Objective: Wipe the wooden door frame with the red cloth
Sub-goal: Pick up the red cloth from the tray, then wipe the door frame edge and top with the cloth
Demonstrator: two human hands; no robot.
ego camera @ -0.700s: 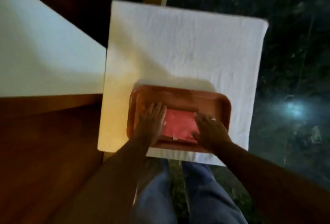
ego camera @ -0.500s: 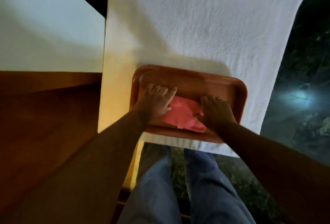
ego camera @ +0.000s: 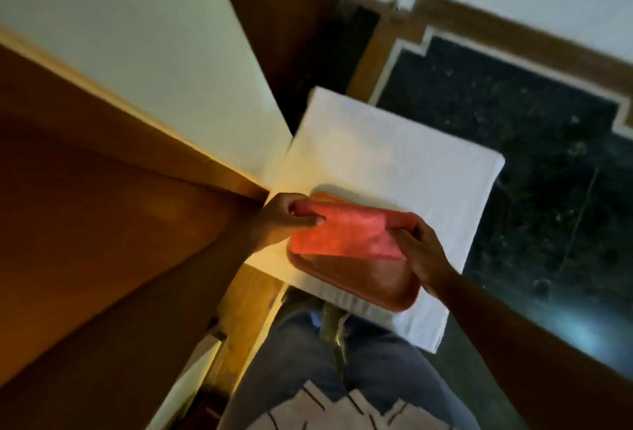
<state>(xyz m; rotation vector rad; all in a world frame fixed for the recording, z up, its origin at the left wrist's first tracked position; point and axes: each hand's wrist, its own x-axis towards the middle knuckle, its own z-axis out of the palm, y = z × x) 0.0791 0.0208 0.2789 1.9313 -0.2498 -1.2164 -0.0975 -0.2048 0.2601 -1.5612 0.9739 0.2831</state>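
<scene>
Since prev. frame, soft red cloth (ego camera: 342, 234) has come up off orange-brown plastic tray (ego camera: 376, 285), stretched btwn both hands. Left hand (ego camera: 284, 220) pinched closed on left edge; right hand (ego camera: 421, 258) pinched on right corner. Judged light, limp, non-slip: bunch into one palm before pressing to brown wooden door frame (ego camera: 102, 224).

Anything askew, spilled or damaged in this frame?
Nothing stands out. Both hands, left hand and right hand, hold the red cloth stretched above the orange tray, which sits on the white towel.
</scene>
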